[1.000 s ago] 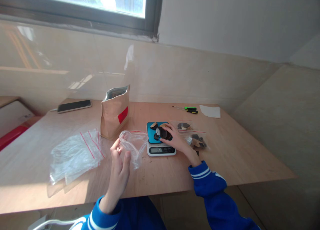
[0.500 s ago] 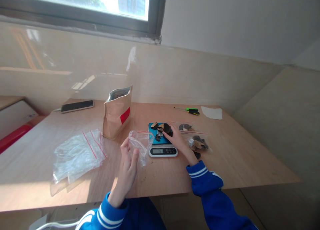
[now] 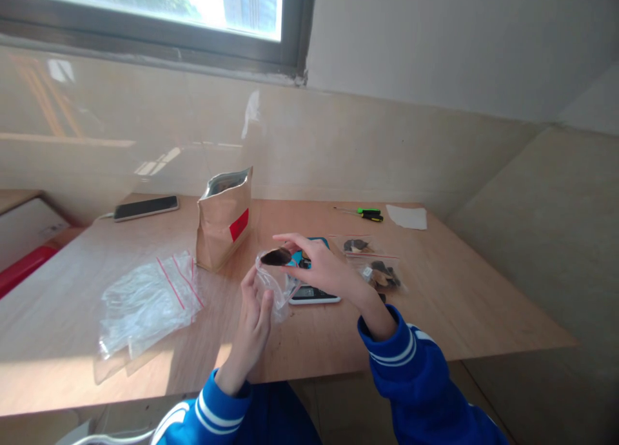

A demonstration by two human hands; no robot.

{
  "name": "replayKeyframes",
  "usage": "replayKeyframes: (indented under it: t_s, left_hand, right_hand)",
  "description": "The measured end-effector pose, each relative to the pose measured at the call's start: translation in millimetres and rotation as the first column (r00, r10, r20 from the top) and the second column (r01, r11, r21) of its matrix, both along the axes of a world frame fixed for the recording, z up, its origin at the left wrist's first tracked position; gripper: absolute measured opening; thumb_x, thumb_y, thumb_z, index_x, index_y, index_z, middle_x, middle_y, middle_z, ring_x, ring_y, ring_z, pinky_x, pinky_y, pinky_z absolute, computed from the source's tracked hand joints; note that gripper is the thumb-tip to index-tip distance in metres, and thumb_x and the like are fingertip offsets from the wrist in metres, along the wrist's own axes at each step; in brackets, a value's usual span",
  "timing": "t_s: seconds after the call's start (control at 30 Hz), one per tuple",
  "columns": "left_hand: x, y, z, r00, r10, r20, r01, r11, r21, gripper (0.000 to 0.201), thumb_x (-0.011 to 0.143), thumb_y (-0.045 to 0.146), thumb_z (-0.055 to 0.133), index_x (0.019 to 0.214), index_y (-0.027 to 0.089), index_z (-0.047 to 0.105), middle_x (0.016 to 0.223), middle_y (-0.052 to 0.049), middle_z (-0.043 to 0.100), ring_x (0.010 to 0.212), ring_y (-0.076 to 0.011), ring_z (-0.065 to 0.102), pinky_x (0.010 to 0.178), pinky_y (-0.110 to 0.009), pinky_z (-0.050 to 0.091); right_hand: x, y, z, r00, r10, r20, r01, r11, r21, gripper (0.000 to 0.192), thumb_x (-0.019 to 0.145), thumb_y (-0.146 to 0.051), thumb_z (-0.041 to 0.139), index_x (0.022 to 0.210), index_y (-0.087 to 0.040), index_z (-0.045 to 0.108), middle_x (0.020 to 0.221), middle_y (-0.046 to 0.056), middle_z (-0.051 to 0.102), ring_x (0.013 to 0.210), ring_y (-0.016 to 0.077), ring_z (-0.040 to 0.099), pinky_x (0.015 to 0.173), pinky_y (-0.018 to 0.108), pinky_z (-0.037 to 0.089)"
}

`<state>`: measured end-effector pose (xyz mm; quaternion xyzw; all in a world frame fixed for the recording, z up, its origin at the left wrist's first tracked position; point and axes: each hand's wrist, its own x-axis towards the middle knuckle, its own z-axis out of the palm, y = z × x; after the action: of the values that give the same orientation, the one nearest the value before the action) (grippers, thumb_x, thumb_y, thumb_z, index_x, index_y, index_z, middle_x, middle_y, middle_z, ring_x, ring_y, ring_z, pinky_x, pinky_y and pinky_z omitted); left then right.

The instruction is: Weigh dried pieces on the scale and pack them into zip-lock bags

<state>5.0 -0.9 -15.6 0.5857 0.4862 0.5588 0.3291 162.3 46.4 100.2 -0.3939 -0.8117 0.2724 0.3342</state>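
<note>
My left hand (image 3: 252,326) grips a clear zip bag (image 3: 276,300), its mouth facing up and spread apart. At that mouth my right hand (image 3: 326,269) holds a dark brown, curved dried piece (image 3: 275,257) between thumb and fingers. Whether the piece is inside the bag's rim or just above it, I cannot tell. Beneath my right hand sits a small digital scale (image 3: 316,296) with a blue plate, mostly covered; a few dark bits on it show between the fingers. Right of the scale lie two filled zip bags, a nearer one (image 3: 385,275) and a farther one (image 3: 356,246).
An opened brown paper pouch (image 3: 222,219) stands behind my left hand. Several flat zip bags (image 3: 145,303) lie at left, with a phone (image 3: 146,207) behind them. Two screwdrivers (image 3: 370,214) and a white paper scrap (image 3: 407,217) are at the back right.
My right hand has lifted a dark dried piece off the scale and carried it left to the bag's mouth. My left hand still holds the bag in nearly the same place.
</note>
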Motion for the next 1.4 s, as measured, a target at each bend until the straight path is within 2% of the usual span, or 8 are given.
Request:
replayKeyframes:
  t_s: [0.13,0.33,0.53,0.67,0.77,0.97,1.17,1.4]
  left_hand:
    - [0.6,-3.1,-3.9,0.999,0.023,0.026,-0.023,1.000,0.006,0.052,0.095,0.041,0.040,0.143,0.024,0.027,0.152,-0.013,0.033,0.142,-0.0221,0.032,0.118,-0.045,0.025]
    - [-8.3,2.3,-6.6,1.000,0.011,0.007,-0.012,0.997,0.077,0.051,0.095,0.036,0.043,0.142,0.024,0.027,0.152,-0.014,0.034,0.143,-0.0237,0.031,0.117,-0.050,0.022]
    - [-18.2,8.7,-10.5,0.999,0.011,-0.030,-0.009,0.997,0.078,0.054,0.095,0.037,0.043,0.143,0.023,0.025,0.150,-0.016,0.036,0.139,-0.0253,0.036,0.116,-0.050,0.026]
    - [-16.7,6.3,-12.6,1.000,0.008,-0.001,-0.008,0.997,0.072,0.054,0.095,0.037,0.042,0.144,0.023,0.024,0.152,-0.015,0.032,0.140,-0.0245,0.034,0.116,-0.049,0.024]
    - [-16.2,3.6,-12.5,1.000,0.012,0.006,-0.013,0.997,0.075,0.053,0.095,0.037,0.043,0.143,0.023,0.025,0.152,-0.015,0.033,0.140,-0.0238,0.034,0.117,-0.049,0.023]
    - [-17.4,1.4,-6.1,0.999,0.022,0.023,-0.024,0.996,0.085,0.053,0.095,0.039,0.041,0.143,0.020,0.027,0.151,-0.017,0.036,0.137,-0.0234,0.040,0.114,-0.045,0.031]
    - [-17.4,0.7,-9.4,1.000,0.018,0.022,-0.019,0.997,0.075,0.054,0.095,0.038,0.042,0.144,0.022,0.025,0.150,-0.016,0.037,0.136,-0.0236,0.042,0.114,-0.049,0.029]
    - [-15.1,0.7,-8.2,0.999,0.030,0.037,-0.032,0.998,0.049,0.053,0.095,0.040,0.042,0.143,0.022,0.026,0.151,-0.016,0.036,0.139,-0.0244,0.037,0.115,-0.049,0.026]
  right_hand:
    - [12.7,7.4,-5.9,0.997,-0.012,-0.073,0.007,0.998,-0.058,0.055,0.078,-0.032,0.073,0.129,-0.026,0.054,0.111,0.003,0.069,0.103,0.0176,0.064,0.094,0.035,0.049]
    - [35.1,18.5,-34.4,0.978,-0.129,-0.164,0.122,0.991,-0.057,0.028,0.095,-0.036,0.048,0.117,-0.025,0.061,0.116,0.004,0.067,0.104,0.0167,0.063,0.094,0.035,0.050]
    - [41.5,27.4,-71.9,0.966,-0.244,0.079,0.240,0.969,0.065,0.033,0.093,-0.029,0.048,0.123,-0.022,0.059,0.124,0.010,0.062,0.116,0.0223,0.057,0.101,0.043,0.045]
    - [41.1,33.2,-106.7,0.920,-0.282,0.272,0.250,0.957,0.147,0.051,0.086,-0.036,0.061,0.133,-0.017,0.054,0.137,0.017,0.053,0.131,0.0297,0.046,0.110,0.050,0.036]
    - [40.1,32.1,-123.1,0.889,-0.325,0.323,0.268,0.940,0.210,0.050,0.089,-0.034,0.056,0.135,-0.016,0.052,0.142,0.017,0.050,0.135,0.0307,0.041,0.112,0.052,0.032]
    - [39.2,19.2,-132.2,0.844,-0.424,0.328,0.355,0.900,0.252,0.042,0.093,-0.036,0.051,0.134,-0.027,0.054,0.143,0.007,0.051,0.137,0.0325,0.036,0.109,0.060,0.029]
    - [39.3,15.2,-137.8,0.896,-0.411,0.168,0.371,0.901,0.225,0.036,0.092,-0.031,0.054,0.126,-0.023,0.061,0.132,0.009,0.061,0.134,0.0295,0.040,0.111,0.053,0.035]
    - [43.0,11.3,-133.3,0.918,-0.396,0.016,0.387,0.905,0.179,0.026,0.089,-0.025,0.058,0.113,-0.021,0.067,0.119,0.011,0.067,0.116,0.0270,0.059,0.103,0.048,0.045]
